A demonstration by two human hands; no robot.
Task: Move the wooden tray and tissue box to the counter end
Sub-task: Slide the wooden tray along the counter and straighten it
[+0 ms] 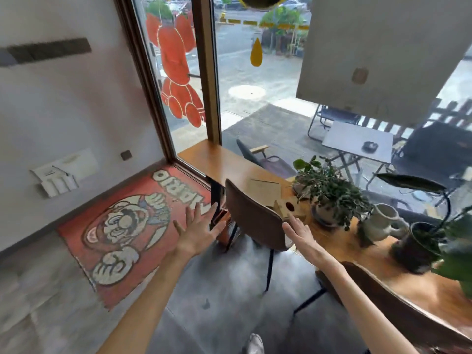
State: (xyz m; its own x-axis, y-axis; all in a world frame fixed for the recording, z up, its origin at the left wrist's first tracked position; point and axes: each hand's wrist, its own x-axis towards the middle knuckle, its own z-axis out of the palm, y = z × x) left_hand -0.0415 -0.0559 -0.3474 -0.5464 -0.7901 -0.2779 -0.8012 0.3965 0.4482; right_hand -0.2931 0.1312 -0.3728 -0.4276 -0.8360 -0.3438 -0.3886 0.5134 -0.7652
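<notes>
Head view: smooth wooden counter (224,162), boxy tissue box (287,209)

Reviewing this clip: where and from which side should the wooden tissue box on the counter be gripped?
Probably by its two side faces, coming over the back of the brown chair from the person's side. The wooden tissue box sits tilted, its round-holed face toward the camera, and a potted plant crowds its right. The right hand is open and nearest; the left hand is open too. The box's far side is hidden.
</notes>
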